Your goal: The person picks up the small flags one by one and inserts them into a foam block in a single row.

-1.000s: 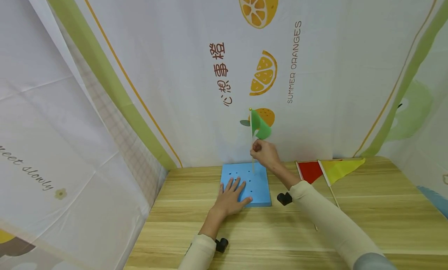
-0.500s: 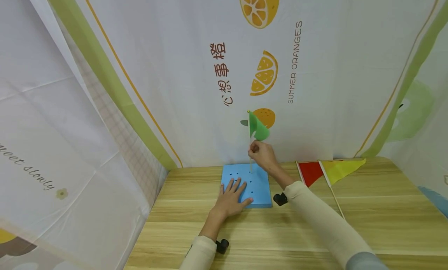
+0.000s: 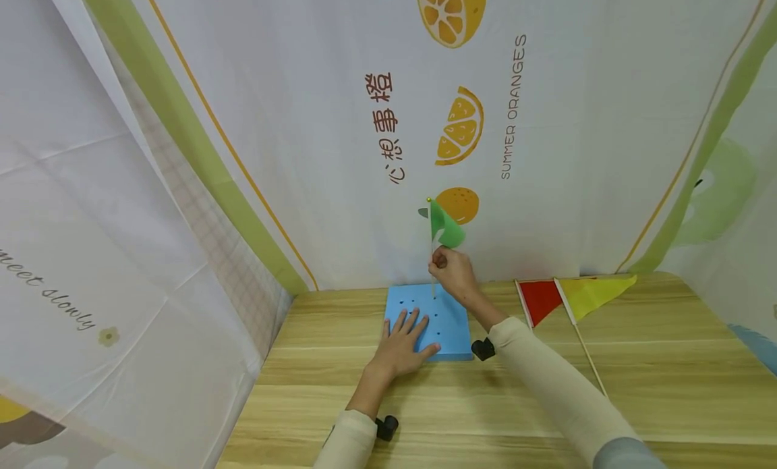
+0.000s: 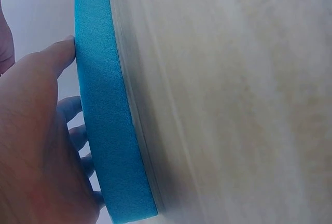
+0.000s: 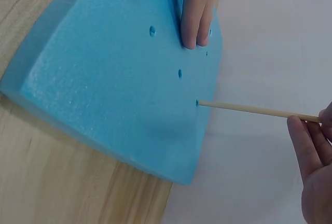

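Observation:
My right hand (image 3: 455,273) pinches the wooden stick of a green flag (image 3: 446,225), which stands nearly upright. In the right wrist view the lower end of the stick (image 5: 244,108) meets a hole in a blue foam block (image 5: 119,79); how deep it sits I cannot tell. My left hand (image 3: 402,347) lies flat on the near left part of the block, fingers spread. From the left wrist, the thumb and fingers of that hand (image 4: 41,130) show along the block's blue side (image 4: 106,105). Several small holes dot the block's top; the left hand may cover others.
Right of the block, a red flag (image 3: 539,301) and a yellow flag (image 3: 591,297) lie on the wooden table (image 3: 485,415), the red one's stick partly behind my right arm. A white curtain (image 3: 328,219) printed with oranges hangs at the table's back edge.
The green flag and my right hand have moved slightly left and down, bringing the stick's tip to a hole in the block. My left hand stays on the block.

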